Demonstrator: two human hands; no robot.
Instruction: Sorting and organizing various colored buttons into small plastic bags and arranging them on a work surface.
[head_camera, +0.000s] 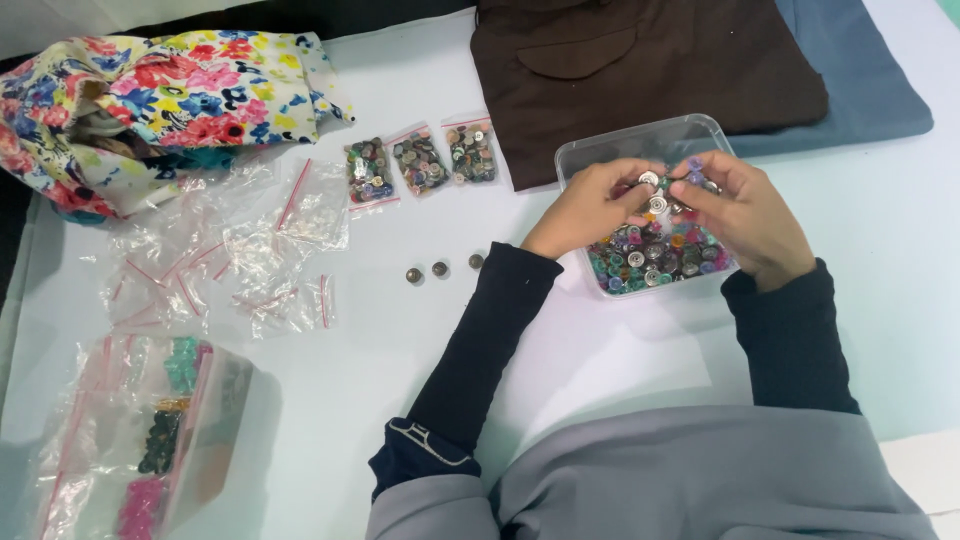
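Both hands are working right over the clear plastic tub (600, 150) on the right side of the table (400, 330), so the buttons sit directly under the fingers, no reach needed. Left hand (590, 205) has its fingertips pinched on a silvery metal button (649, 179), and the right hand (745, 215) is curled in from the other side, fingers pinching a small clump of buttons, a purplish one on top. Hands nearly touch over the far half of the tub, neither is clearly closer.

Tub holds a loose heap of mixed buttons (655, 255), metal ones plus teal, pink and purple, piled toward the near wall.

Left of the tub, three dark metal buttons (440, 269) lie in a short row on the bare table. Farther back, three small zip bags (420, 163) already stuffed with buttons sit side by side. A scatter of empty zip bags (230, 250) with red seals is further left, a floral cloth bag (160, 100) at the far left corner, and a bigger plastic bag of coloured bits (150, 440) near left. Brown folded fabric (640, 70) lies just beyond the tub.
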